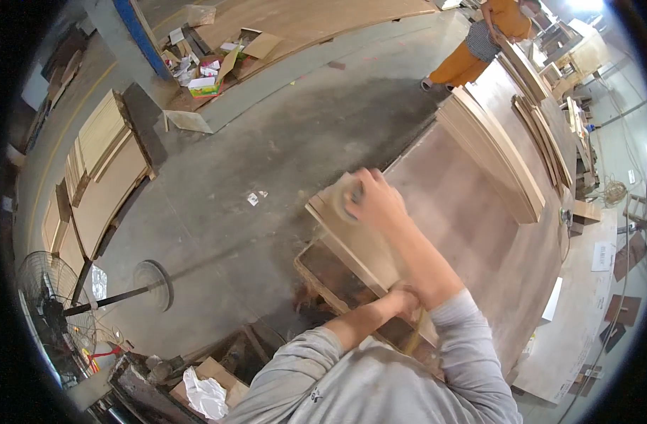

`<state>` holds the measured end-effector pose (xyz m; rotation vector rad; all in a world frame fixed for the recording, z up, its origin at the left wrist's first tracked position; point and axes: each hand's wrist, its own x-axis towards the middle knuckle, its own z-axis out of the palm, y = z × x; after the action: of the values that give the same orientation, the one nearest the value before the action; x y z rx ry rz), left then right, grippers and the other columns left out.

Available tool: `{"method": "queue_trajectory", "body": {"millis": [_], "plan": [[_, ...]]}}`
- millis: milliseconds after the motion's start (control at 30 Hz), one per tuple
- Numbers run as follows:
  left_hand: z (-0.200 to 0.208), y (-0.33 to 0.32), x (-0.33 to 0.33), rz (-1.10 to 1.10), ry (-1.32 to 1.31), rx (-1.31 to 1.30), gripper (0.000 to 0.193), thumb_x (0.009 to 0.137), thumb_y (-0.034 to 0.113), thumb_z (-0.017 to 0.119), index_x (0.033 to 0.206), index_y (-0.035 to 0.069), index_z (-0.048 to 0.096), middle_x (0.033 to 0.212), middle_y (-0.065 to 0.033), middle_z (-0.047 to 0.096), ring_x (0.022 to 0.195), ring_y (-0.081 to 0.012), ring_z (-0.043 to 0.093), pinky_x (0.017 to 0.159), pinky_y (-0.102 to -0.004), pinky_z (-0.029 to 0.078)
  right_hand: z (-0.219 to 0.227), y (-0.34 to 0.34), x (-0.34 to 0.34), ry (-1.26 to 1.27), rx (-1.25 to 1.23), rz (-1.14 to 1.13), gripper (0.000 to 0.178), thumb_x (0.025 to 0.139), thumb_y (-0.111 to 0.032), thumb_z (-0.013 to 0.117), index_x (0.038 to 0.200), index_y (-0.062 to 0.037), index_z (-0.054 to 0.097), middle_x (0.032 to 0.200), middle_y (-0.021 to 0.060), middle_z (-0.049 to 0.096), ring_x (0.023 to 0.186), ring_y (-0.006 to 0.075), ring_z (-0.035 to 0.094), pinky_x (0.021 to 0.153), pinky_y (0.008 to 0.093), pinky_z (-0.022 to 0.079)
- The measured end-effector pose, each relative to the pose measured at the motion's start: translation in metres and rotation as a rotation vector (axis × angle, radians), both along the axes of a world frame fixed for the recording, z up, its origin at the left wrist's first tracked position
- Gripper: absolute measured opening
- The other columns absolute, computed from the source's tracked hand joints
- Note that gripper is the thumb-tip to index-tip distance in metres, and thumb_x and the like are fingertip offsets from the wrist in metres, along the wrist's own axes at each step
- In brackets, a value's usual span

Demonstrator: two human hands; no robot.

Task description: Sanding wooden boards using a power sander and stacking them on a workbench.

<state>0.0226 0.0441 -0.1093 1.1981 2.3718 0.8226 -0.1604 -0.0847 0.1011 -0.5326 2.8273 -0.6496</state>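
Observation:
Long, light wooden boards (362,267) lie stacked along the left edge of the big brown worktable (465,212). My right hand (377,201) is closed around a round, ring-like roll (347,199) at the far end of this stack. Motion blurs the roll, which looks like tape with a dark blue inner side. At the stack's near end, my left hand (408,302) rests against the wood. My right forearm crosses close by and hides part of that hand, so its fingers do not show well. A thin yellowish strip (414,338) runs down beside it.
More long boards (493,152) are piled on the table's far right. Beyond the table stands a person in orange (479,53). A fan (44,304) with a round base stands at left. Panels (101,169) lean behind it; a scrap heap (207,67) lies farther off.

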Motion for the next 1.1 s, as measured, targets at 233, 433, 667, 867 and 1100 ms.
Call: {"method": "queue_trajectory", "body": {"millis": [233,433,667,867,1100], "plan": [[0.076,-0.039,-0.003,0.023,0.034,0.05,0.106,0.06,0.072,0.082,0.139,0.005,0.063,0.143,-0.0133,0.063,0.131,-0.0344,0.059,0.123,-0.0401,0.034,0.005,0.08,0.082,-0.123,0.07,-0.005,0.039,0.086,-0.033,0.076,0.116,-0.0134,0.061,0.124,0.0145,0.063,0.101,0.0393,0.07,0.087,0.048,0.058],[-0.028,0.042,0.014,0.251,-0.654,1.039,0.055,0.106,0.036,0.046,0.156,0.011,0.042,0.163,-0.0126,0.04,0.151,-0.0284,0.036,0.127,-0.0507,0.03,0.03,-0.046,0.037,-0.115,-0.066,0.027,0.038,0.091,-0.033,0.07,0.12,-0.0104,0.062,0.126,0.0181,0.063,0.106,0.0408,0.069,0.09,0.0496,0.058],[0.024,0.007,0.0,0.255,0.237,0.273,0.059,0.107,0.037,0.041,0.159,0.01,0.036,0.165,-0.0156,0.035,0.152,-0.0297,0.035,0.129,-0.0494,0.026,-0.009,0.002,0.079,0.001,-0.015,0.131,0.039,0.086,-0.027,0.074,0.118,-0.0081,0.062,0.123,0.0193,0.064,0.103,0.0393,0.069,0.088,0.0494,0.058],[0.005,0.019,0.006,0.316,0.442,0.299,0.057,0.108,0.033,0.044,0.157,0.004,0.037,0.16,-0.0184,0.041,0.149,-0.0267,0.04,0.128,-0.0436,0.029,0.016,0.01,0.074,0.0,0.012,0.046,0.039,0.086,-0.028,0.074,0.118,-0.0083,0.062,0.127,0.0175,0.062,0.102,0.0405,0.069,0.087,0.0475,0.058],[0.01,-0.014,0.012,0.334,0.317,0.217,0.057,0.109,0.032,0.044,0.156,0.001,0.038,0.159,-0.0193,0.043,0.148,-0.025,0.042,0.127,-0.0419,0.031,0.029,-0.069,0.052,0.096,0.094,0.196,0.031,0.089,-0.033,0.071,0.109,-0.0104,0.072,0.11,0.0185,0.072,0.089,0.0427,0.072,0.084,0.0495,0.059]]}}
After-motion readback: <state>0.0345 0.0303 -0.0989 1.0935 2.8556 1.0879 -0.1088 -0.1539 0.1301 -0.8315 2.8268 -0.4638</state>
